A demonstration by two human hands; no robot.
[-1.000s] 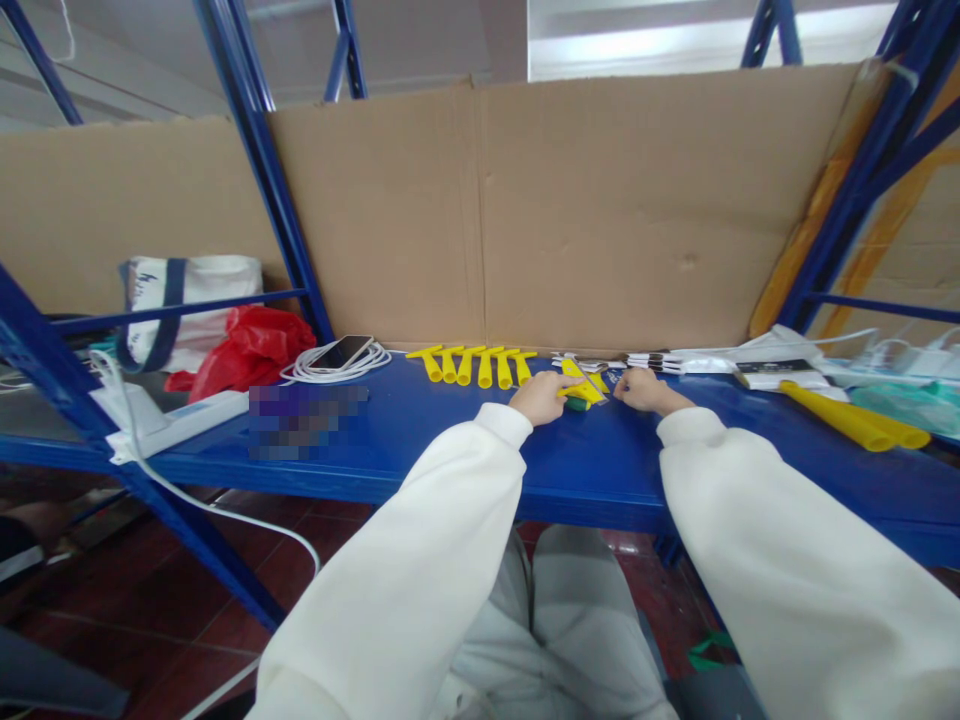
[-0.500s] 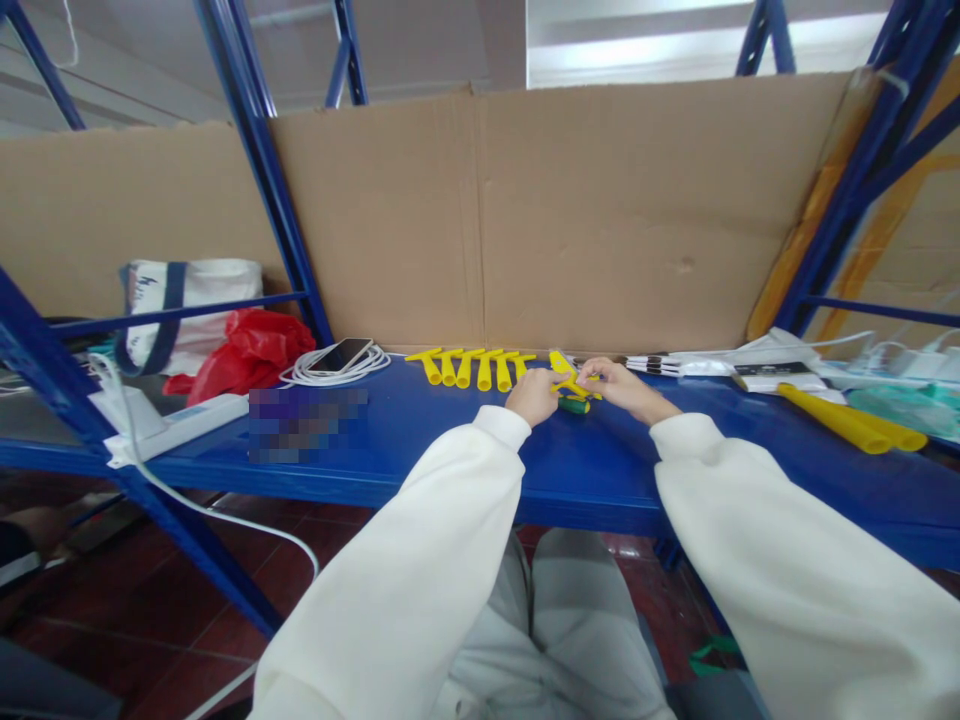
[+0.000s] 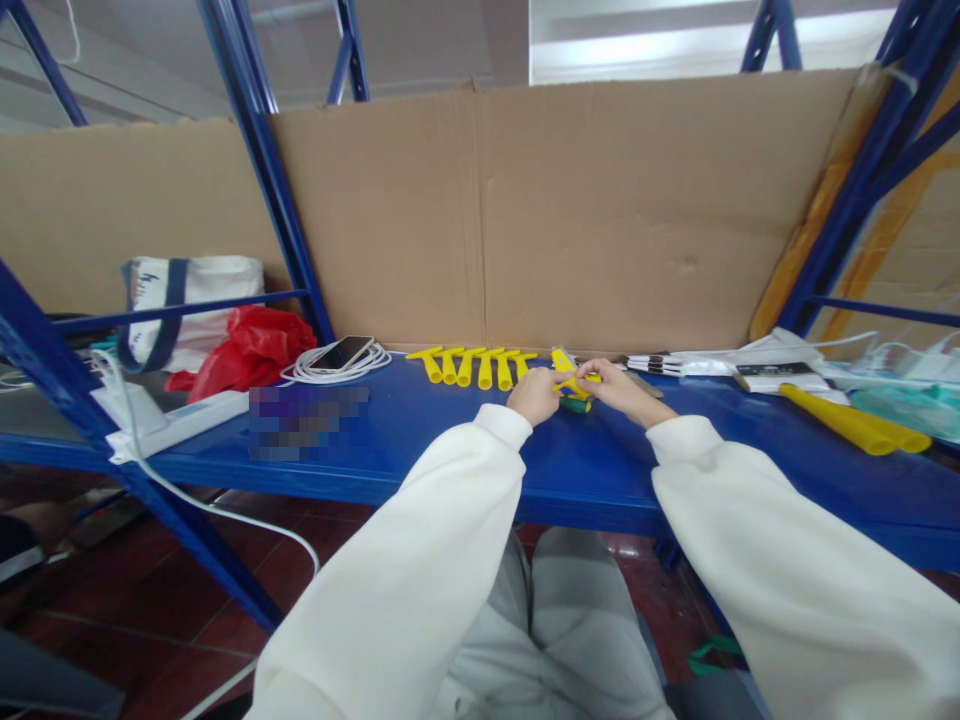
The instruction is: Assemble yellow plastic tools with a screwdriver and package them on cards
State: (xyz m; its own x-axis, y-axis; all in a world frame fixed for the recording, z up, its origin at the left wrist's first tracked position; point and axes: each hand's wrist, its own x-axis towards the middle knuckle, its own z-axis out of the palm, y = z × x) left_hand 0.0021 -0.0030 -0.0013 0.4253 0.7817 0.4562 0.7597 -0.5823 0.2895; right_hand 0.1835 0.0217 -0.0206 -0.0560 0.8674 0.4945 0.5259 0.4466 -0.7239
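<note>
My left hand (image 3: pixel 535 396) is closed on the left side of a small yellow plastic piece (image 3: pixel 571 384), above the blue shelf. From the right, my right hand (image 3: pixel 621 390) pinches the same piece, fingertips close to the left ones. Just below the fingers lies a dark green, rounded object with a yellow end (image 3: pixel 574 405), perhaps a tool handle. Behind the hands stands another bright yellow part (image 3: pixel 561 359), partly covered. Left of my left hand, several yellow T-shaped plastic pieces (image 3: pixel 464 371) lie in a row. The fingers hide much of the held piece.
A phone (image 3: pixel 343 352) rests on a coiled white cable (image 3: pixel 379 358) to the left, near a red bag (image 3: pixel 255 345) and a white power strip (image 3: pixel 191 420). Yellow tubes (image 3: pixel 840 418) and a white-and-black box (image 3: pixel 784 380) lie right. Cardboard (image 3: pixel 600 220) stands behind the blue shelf (image 3: pixel 435 440).
My right hand has shifted slightly left, its fingers closing in around the yellow piece. My left hand stays almost in place. The row of yellow pieces has not moved.
</note>
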